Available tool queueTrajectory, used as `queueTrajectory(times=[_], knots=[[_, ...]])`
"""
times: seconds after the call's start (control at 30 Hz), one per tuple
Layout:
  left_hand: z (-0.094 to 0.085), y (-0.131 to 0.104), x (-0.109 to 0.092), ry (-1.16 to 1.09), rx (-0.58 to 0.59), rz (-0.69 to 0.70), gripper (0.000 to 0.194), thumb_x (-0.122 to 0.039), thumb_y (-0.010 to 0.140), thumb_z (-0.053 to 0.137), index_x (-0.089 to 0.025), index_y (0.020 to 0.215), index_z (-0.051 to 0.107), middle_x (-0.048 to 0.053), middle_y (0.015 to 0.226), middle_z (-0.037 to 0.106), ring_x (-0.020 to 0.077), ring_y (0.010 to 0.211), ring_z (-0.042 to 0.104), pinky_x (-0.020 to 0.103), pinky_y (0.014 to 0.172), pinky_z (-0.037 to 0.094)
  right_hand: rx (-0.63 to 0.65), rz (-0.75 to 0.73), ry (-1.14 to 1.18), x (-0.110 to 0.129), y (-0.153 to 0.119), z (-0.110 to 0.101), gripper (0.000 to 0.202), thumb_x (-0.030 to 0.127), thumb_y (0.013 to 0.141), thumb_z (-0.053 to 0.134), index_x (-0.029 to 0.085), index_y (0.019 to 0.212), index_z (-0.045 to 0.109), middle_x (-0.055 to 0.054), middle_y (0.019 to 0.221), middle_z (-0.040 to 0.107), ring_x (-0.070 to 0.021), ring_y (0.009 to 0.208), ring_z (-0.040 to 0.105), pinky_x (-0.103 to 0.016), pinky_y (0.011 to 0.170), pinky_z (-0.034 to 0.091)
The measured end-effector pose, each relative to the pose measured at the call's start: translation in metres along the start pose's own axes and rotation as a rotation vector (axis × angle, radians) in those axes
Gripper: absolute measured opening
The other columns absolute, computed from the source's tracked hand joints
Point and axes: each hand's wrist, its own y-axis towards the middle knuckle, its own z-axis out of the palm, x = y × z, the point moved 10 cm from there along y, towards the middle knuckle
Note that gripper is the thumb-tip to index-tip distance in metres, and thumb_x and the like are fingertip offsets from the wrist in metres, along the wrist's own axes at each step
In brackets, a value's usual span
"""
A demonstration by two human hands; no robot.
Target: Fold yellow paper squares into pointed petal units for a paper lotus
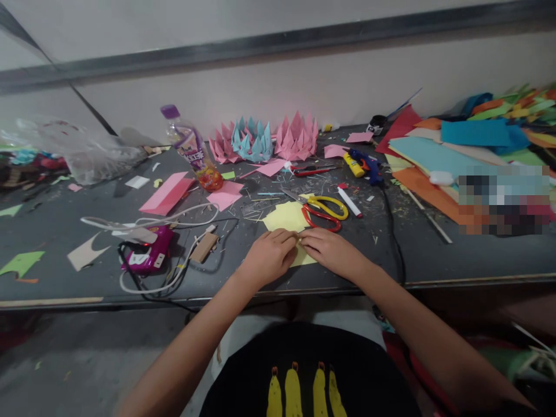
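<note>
My left hand (270,256) and my right hand (332,250) meet fingertip to fingertip near the table's front edge. Between and under them lies a piece of yellow paper (305,258), partly hidden by my fingers. Both hands are closed, pinching its upper edge. Just beyond them rests another yellow paper piece (284,216). Scissors (324,209) with one yellow and one red handle lie partly over it, right above my right hand. A white marker (350,202) sits to their right.
Pink and blue folded paper crowns (252,141) and a bottle (193,152) stand at the back. A purple power strip (149,250) with cables is left. On the right lie a blue glue gun (367,165), its black cord (393,237) and stacked coloured paper (428,155).
</note>
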Motion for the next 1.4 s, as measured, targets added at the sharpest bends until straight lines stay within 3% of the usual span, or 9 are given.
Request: queueTrajectory(times=[0.13, 0.4, 0.5, 0.6, 0.7, 0.8, 1.2, 1.33, 1.4], knots=[[-0.001, 0.001, -0.003, 0.059, 0.033, 0.000, 0.020, -0.018, 0.086, 0.046, -0.013, 0.102, 0.057, 0.008, 0.103, 0.064, 0.0229, 0.099, 0.056, 0.038, 0.085, 0.045, 0.073, 0.103, -0.076, -0.004, -0.001, 0.001, 0.017, 0.017, 0.086, 0.050, 0.015, 0.085, 0.066, -0.008, 0.088, 0.068, -0.0225, 0.088, 0.059, -0.038, 0.076, 0.047], [-0.003, -0.004, -0.003, 0.083, -0.001, -0.036, 0.024, -0.021, 0.087, 0.046, -0.013, 0.109, 0.054, 0.007, 0.114, 0.062, 0.0229, 0.101, 0.054, 0.038, 0.086, 0.043, -0.001, 0.257, -0.174, -0.006, -0.021, -0.024, 0.017, 0.023, 0.081, 0.056, 0.020, 0.075, 0.071, -0.004, 0.064, 0.066, -0.0202, 0.071, 0.060, -0.035, 0.069, 0.041], [-0.005, -0.006, -0.004, 0.090, -0.034, -0.022, 0.026, -0.020, 0.087, 0.046, -0.013, 0.111, 0.053, 0.009, 0.117, 0.060, 0.0232, 0.110, 0.050, 0.039, 0.090, 0.041, 0.047, 0.283, -0.138, -0.012, -0.013, -0.021, 0.020, 0.024, 0.083, 0.054, 0.020, 0.072, 0.069, -0.004, 0.068, 0.067, -0.0193, 0.072, 0.061, -0.034, 0.071, 0.042], [-0.006, -0.007, -0.005, 0.107, -0.028, -0.025, 0.026, -0.019, 0.085, 0.048, -0.012, 0.109, 0.053, 0.012, 0.118, 0.056, 0.0243, 0.112, 0.048, 0.039, 0.091, 0.042, 0.128, 0.305, -0.045, -0.021, 0.001, -0.010, 0.018, 0.021, 0.085, 0.051, 0.020, 0.084, 0.069, -0.004, 0.082, 0.069, -0.0176, 0.078, 0.062, -0.028, 0.069, 0.044], [-0.002, -0.005, -0.005, 0.117, 0.033, -0.036, 0.022, -0.019, 0.082, 0.050, -0.012, 0.103, 0.055, 0.011, 0.106, 0.059, 0.0241, 0.103, 0.052, 0.038, 0.088, 0.044, 0.203, 0.268, -0.061, -0.023, 0.013, 0.004, 0.023, 0.017, 0.086, 0.049, 0.021, 0.100, 0.066, -0.004, 0.091, 0.068, -0.0156, 0.081, 0.063, -0.025, 0.067, 0.045], [-0.002, -0.003, -0.006, 0.110, 0.059, -0.031, 0.019, -0.019, 0.083, 0.049, -0.011, 0.099, 0.056, 0.010, 0.096, 0.061, 0.0233, 0.099, 0.054, 0.038, 0.088, 0.044, 0.245, 0.247, -0.126, -0.021, 0.015, 0.013, 0.026, 0.016, 0.087, 0.046, 0.020, 0.104, 0.065, -0.005, 0.088, 0.066, -0.0173, 0.082, 0.063, -0.025, 0.066, 0.046], [-0.017, -0.027, -0.018, 0.126, 0.053, -0.078, 0.028, -0.024, 0.081, 0.047, -0.009, 0.101, 0.060, 0.015, 0.108, 0.064, 0.0251, 0.110, 0.053, 0.047, 0.105, 0.029, 0.255, 0.286, -0.258, -0.012, 0.009, 0.010, 0.029, 0.013, 0.087, 0.045, 0.018, 0.111, 0.061, -0.007, 0.091, 0.067, -0.0192, 0.084, 0.063, -0.024, 0.058, 0.044], [-0.031, -0.031, -0.019, 0.035, 0.020, -0.148, 0.021, -0.021, 0.082, 0.047, -0.012, 0.090, 0.065, 0.010, 0.089, 0.069, 0.0239, 0.096, 0.060, 0.051, 0.104, 0.030, 0.229, 0.269, -0.262, -0.012, 0.007, 0.011, 0.032, 0.014, 0.088, 0.043, 0.018, 0.115, 0.060, -0.007, 0.094, 0.067, -0.0183, 0.086, 0.062, -0.024, 0.061, 0.044], [-0.039, -0.037, -0.034, -0.120, -0.009, -0.156, 0.021, -0.018, 0.084, 0.045, -0.018, 0.088, 0.066, 0.004, 0.080, 0.069, 0.0185, 0.082, 0.063, 0.048, 0.101, 0.035, 0.214, 0.264, -0.261, -0.013, 0.006, 0.012, 0.033, 0.015, 0.088, 0.043, 0.018, 0.117, 0.059, -0.007, 0.094, 0.066, -0.0184, 0.086, 0.061, -0.025, 0.064, 0.044]])
